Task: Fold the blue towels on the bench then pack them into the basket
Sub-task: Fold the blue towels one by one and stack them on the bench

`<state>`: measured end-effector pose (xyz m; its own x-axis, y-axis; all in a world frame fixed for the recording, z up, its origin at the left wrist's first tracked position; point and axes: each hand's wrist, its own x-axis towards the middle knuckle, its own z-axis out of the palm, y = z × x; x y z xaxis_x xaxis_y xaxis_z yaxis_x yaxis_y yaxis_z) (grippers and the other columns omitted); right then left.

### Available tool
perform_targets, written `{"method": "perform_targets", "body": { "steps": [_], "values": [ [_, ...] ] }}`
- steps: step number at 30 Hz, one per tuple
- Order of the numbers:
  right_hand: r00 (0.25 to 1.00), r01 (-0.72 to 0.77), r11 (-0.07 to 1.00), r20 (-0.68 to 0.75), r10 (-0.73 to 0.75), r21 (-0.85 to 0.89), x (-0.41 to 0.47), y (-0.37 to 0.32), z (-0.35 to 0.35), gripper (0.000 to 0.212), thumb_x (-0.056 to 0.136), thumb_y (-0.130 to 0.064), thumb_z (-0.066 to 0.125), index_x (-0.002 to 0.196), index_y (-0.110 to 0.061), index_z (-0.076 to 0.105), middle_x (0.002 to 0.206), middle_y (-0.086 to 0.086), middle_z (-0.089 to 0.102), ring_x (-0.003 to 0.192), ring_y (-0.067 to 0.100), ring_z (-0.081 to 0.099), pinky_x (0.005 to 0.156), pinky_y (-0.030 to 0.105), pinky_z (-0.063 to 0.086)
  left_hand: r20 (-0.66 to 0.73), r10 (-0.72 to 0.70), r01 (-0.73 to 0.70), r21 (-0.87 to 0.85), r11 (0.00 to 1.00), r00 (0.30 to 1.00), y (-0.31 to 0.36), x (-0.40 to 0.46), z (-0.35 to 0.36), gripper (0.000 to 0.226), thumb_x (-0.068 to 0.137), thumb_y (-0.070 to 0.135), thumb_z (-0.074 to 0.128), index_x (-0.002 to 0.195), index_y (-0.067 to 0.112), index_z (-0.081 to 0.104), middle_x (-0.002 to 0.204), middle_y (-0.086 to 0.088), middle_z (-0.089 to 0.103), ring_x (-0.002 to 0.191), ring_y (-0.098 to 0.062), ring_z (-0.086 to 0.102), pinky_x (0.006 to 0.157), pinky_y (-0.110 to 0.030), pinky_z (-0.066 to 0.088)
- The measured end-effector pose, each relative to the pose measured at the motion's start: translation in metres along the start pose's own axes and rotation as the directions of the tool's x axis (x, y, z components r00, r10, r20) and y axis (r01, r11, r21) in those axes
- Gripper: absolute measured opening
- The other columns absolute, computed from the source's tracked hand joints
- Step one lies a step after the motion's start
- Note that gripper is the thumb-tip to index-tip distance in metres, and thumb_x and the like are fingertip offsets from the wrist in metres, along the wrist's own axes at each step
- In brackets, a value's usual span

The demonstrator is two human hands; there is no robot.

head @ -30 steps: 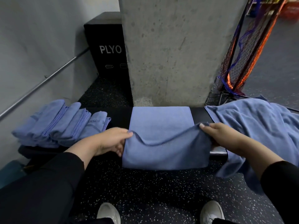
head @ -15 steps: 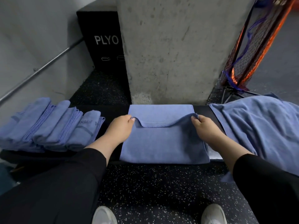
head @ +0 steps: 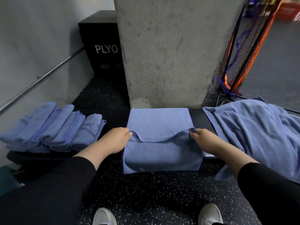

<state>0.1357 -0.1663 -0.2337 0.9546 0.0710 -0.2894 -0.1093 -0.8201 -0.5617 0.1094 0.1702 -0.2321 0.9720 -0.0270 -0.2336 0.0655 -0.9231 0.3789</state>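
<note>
1. One view only, head camera: towel (head: pixel 159 127) spread on bench (head: pixel 197 116) centre, near half doubled back over the far half, fold bulging past the near edge.
2. Left hand (head: pixel 116 140) pinching the left corner of the hem; right hand (head: pixel 203 140) pinching the right corner; hem sagging between.
3. Likely light, soft, limp, not fragile: best held at both corners, kept taut.
4. Folded stack (head: pixel 52 127) far left; unfolded heap (head: pixel 253 132) right.
5. No basket seen.
</note>
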Motion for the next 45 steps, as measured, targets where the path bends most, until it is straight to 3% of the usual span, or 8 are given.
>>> {"method": "perform_targets", "body": {
  "steps": [7, 11, 14, 19, 24, 31, 40, 45],
  "values": [
    [0.997, -0.010, 0.961, 0.070, -0.010, 0.277, -0.028, 0.002, -0.004, 0.033, 0.104, -0.030, 0.052, 0.096, -0.004, 0.070, 0.091, 0.014, 0.074, 0.081, 0.021, 0.064, 0.085, 0.045, 0.053, 0.035, 0.079, -0.071, -0.199, 0.977, 0.996, -0.006, -0.026, -0.007, 0.035, 0.107, 0.030, 0.044, 0.084, 0.010, 0.060, 0.086, -0.004, 0.068, 0.083, -0.020, 0.062, 0.081, -0.038, 0.047],
    [1.000, 0.006, 0.745, -0.024, 0.013, 0.667, -0.027, -0.011, -0.020, 0.026, 0.103, -0.025, 0.055, 0.089, -0.008, 0.069, 0.086, 0.012, 0.072, 0.087, 0.023, 0.063, 0.079, 0.035, 0.047, -0.076, 0.041, -0.083, -0.702, 0.707, 0.996, -0.008, -0.018, -0.016, 0.029, 0.108, 0.020, 0.045, 0.099, 0.006, 0.070, 0.093, -0.008, 0.074, 0.088, -0.019, 0.065, 0.083, -0.039, 0.050],
    [0.986, 0.045, 0.688, -0.143, 0.086, 0.724, -0.013, -0.028, -0.030, 0.027, 0.103, -0.031, 0.054, 0.091, -0.013, 0.070, 0.079, 0.000, 0.072, 0.079, 0.014, 0.062, 0.071, 0.029, 0.045, -0.188, -0.047, -0.117, -0.770, 0.627, 0.981, -0.010, 0.002, -0.022, 0.030, 0.103, 0.034, 0.050, 0.099, 0.016, 0.074, 0.096, -0.004, 0.076, 0.092, -0.023, 0.069, 0.085, -0.043, 0.051],
    [0.964, 0.087, 0.731, -0.241, 0.109, 0.677, 0.021, -0.040, -0.030, 0.037, 0.103, -0.045, 0.048, 0.098, -0.016, 0.070, 0.102, 0.000, 0.075, 0.104, 0.018, 0.067, 0.097, 0.041, 0.052, -0.366, -0.171, -0.137, -0.680, 0.720, 0.915, 0.004, 0.036, -0.018, 0.033, 0.104, 0.041, 0.046, 0.090, 0.020, 0.068, 0.087, -0.009, 0.070, 0.079, -0.016, 0.057, 0.075, -0.037, 0.044],
    [0.960, 0.031, 0.925, -0.271, 0.078, 0.378, 0.042, -0.040, -0.008, 0.034, 0.108, -0.036, 0.038, 0.099, -0.012, 0.060, 0.100, 0.006, 0.065, 0.095, 0.018, 0.054, 0.079, 0.029, 0.036, -0.360, -0.092, -0.070, -0.414, 0.908, 0.929, 0.023, 0.058, 0.000, 0.041, 0.108, 0.030, 0.042, 0.070, 0.015, 0.046, 0.066, -0.002, 0.051, 0.064, -0.018, 0.046, 0.054, -0.032, 0.028],
    [0.973, -0.067, 0.975, -0.201, 0.111, 0.214, 0.047, -0.025, -0.002, 0.045, 0.108, -0.036, 0.037, 0.103, 0.000, 0.064, 0.103, 0.018, 0.068, 0.100, 0.034, 0.061, 0.080, 0.037, 0.042, -0.216, -0.061, 0.035, -0.123, 0.992, 0.974, 0.017, 0.067, 0.018, 0.040, 0.108, 0.036, 0.033, 0.075, 0.017, 0.045, 0.081, -0.002, 0.054, 0.087, -0.032, 0.056, 0.083, -0.045, 0.044],
    [0.997, -0.076, 0.996, -0.029, 0.078, 0.050, 0.009, -0.024, -0.007, 0.039, 0.107, -0.030, 0.043, 0.107, 0.001, 0.067, 0.103, 0.018, 0.066, 0.093, 0.028, 0.058, 0.077, 0.034, 0.039, -0.088, -0.011, 0.008, -0.034, 0.999, 0.996, 0.005, 0.031, 0.009, 0.042, 0.108, 0.037, 0.033, 0.077, 0.014, 0.049, 0.084, -0.005, 0.061, 0.081, -0.025, 0.057, 0.065, -0.036, 0.036],
    [0.995, -0.072, 0.992, 0.074, 0.064, 0.106, -0.010, -0.018, -0.009, 0.038, 0.104, -0.034, 0.051, 0.093, -0.002, 0.068, 0.082, 0.007, 0.063, 0.075, 0.021, 0.055, 0.071, 0.032, 0.041, -0.032, 0.046, -0.048, -0.080, 0.996, 0.998, -0.004, 0.006, 0.003, 0.042, 0.107, 0.038, 0.037, 0.084, 0.011, 0.059, 0.086, -0.005, 0.066, 0.083, -0.023, 0.062, 0.081, -0.043, 0.051]
  ]
}}
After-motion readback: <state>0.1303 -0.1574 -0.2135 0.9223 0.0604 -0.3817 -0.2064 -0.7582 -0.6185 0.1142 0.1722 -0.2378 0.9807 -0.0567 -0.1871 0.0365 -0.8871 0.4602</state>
